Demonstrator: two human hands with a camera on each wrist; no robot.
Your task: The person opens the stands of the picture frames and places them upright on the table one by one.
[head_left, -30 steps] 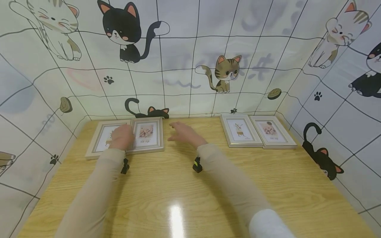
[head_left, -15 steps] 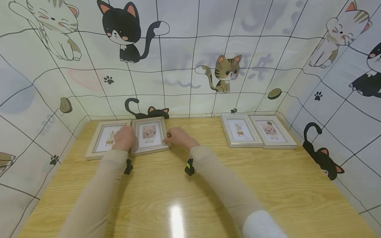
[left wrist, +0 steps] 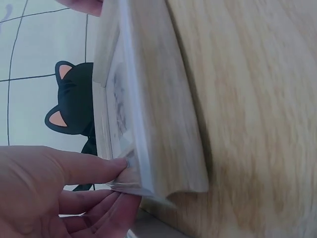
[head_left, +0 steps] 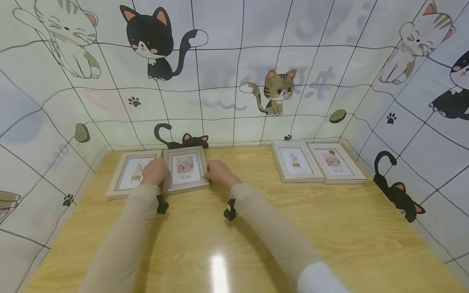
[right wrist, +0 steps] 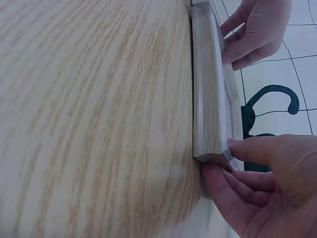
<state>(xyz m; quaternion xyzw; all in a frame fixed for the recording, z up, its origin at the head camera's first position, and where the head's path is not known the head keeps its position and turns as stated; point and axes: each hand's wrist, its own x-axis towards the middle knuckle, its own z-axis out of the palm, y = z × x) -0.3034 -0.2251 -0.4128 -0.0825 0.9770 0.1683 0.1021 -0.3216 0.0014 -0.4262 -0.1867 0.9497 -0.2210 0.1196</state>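
Observation:
A pale wooden picture frame [head_left: 185, 167] with a pink flower print lies face up, slightly turned, at the back left of the table. My left hand [head_left: 155, 171] pinches its left edge; in the left wrist view the thumb lies on the face and the fingers [left wrist: 106, 213] curl at the side. On the opposite edge my right hand [head_left: 220, 173] pinches near the corner, thumb over the rim and fingers [right wrist: 242, 191] against the side in the right wrist view. Left of it lies another picture frame [head_left: 122, 177] with a potted-plant print, partly covered by my left hand.
Two similar frames, one with a plant print [head_left: 296, 160] and one with a flower print [head_left: 334, 162], lie side by side at the back right of the wooden table [head_left: 190, 244]. A cat-patterned sheet [head_left: 227, 93] rises directly behind the table and along both sides.
My right hand has moved left and taken hold of the flower-print frame's right edge. That frame has shifted slightly right and turned a little, and my left hand has moved right with it.

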